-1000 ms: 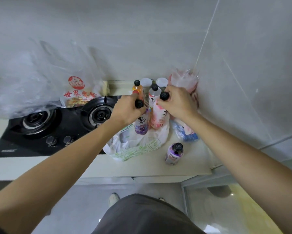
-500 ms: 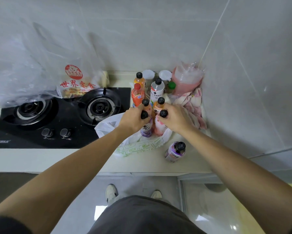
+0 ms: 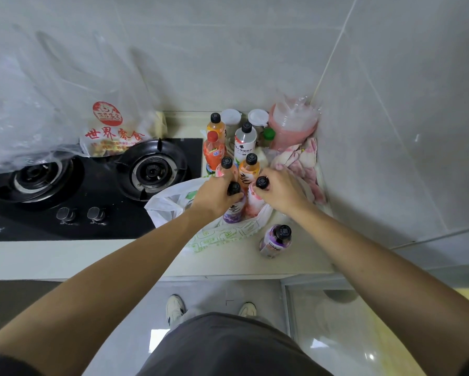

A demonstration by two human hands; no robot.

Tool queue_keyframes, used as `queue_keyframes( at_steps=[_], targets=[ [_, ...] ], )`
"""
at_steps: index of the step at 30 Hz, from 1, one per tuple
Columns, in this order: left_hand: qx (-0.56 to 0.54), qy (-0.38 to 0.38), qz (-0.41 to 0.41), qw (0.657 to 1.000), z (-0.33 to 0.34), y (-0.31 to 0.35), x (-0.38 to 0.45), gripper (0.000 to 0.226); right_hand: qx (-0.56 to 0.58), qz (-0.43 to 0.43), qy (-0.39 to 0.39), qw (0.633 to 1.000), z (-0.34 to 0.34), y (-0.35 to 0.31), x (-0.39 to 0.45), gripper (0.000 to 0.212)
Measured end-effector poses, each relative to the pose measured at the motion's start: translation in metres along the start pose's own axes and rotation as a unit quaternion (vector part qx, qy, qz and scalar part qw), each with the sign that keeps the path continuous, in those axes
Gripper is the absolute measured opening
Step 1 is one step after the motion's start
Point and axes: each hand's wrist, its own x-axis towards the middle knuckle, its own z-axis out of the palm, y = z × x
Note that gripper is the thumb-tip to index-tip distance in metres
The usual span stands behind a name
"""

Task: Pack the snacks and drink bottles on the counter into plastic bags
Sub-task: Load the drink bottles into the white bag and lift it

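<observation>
Left hand grips the neck of the purple bottle; right hand grips the pink bottle just under its cap. Both bottles stand upright, touching, in the mouth of the white bag on the counter (beside the stove). Another purple bottle stands outside the bag, near the counter edge.

Pale counter – stove, white bag, purple bottle on it
</observation>
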Motion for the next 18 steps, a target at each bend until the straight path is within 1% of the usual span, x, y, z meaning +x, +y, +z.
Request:
queue_keyframes(
  at_steps=[7, 10, 15, 18],
  targets=[
    [-0.004, 0.005, -0.019, 1.0, 0.003, 0.002, -0.005, 0.035, -0.018, -0.013, -0.024, 0.999, -0.004, -0.001, -0.002, 0.021],
    [0.003, 0.003, -0.02, 1.0, 0.002, 0.003, -0.005, 0.035, -0.023, -0.02, -0.019, 0.999, -0.004, 0.0, -0.004, 0.027],
    [0.016, -0.009, -0.017, 1.0, 0.002, 0.005, -0.008, 0.038, -0.037, -0.008, -0.045, 0.998, -0.012, 0.003, -0.007, 0.035],
    [0.017, -0.006, -0.015, 1.0, 0.001, 0.003, -0.012, 0.04, -0.028, -0.002, -0.046, 0.999, -0.011, 0.011, -0.013, 0.044]
  ],
)
